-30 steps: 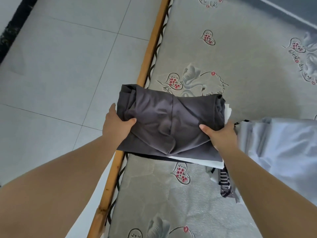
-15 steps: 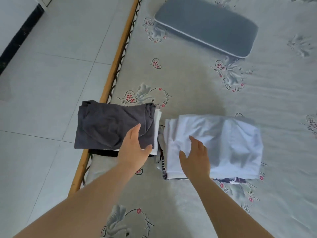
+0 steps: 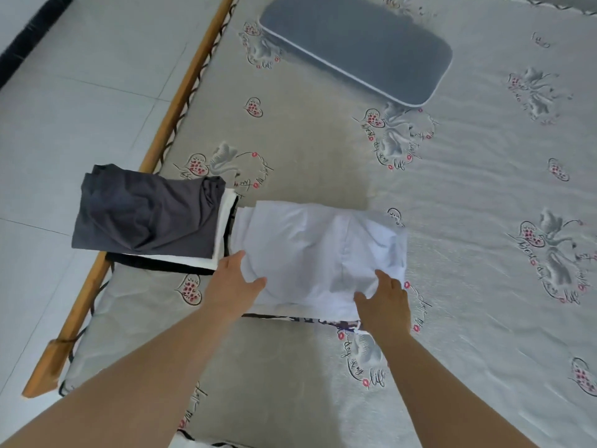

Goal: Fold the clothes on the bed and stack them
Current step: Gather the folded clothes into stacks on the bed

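Observation:
A folded white garment (image 3: 319, 250) lies on the bed, on top of a dark patterned garment (image 3: 323, 320) whose edge shows under its near side. My left hand (image 3: 232, 286) touches its near left edge, fingers straight and thumb lying on the cloth. At its near right corner my right hand (image 3: 384, 300) rests with its fingers spread on the fabric. To the left is a stack with a folded dark grey garment (image 3: 145, 215) on top, over a white (image 3: 223, 227) and a black (image 3: 155, 264) folded piece.
The grey stack overhangs the bed's wooden side rail (image 3: 168, 121), with tiled floor (image 3: 80, 101) beyond. A flat grey pillow (image 3: 358, 46) lies at the far side of the patterned mattress (image 3: 484, 189). More cloth shows at the bottom edge (image 3: 184, 442).
Both hands let go of the dark grey garment on the stack. My left hand moved right to the white garment's left edge, and my right hand shifted to its near right corner.

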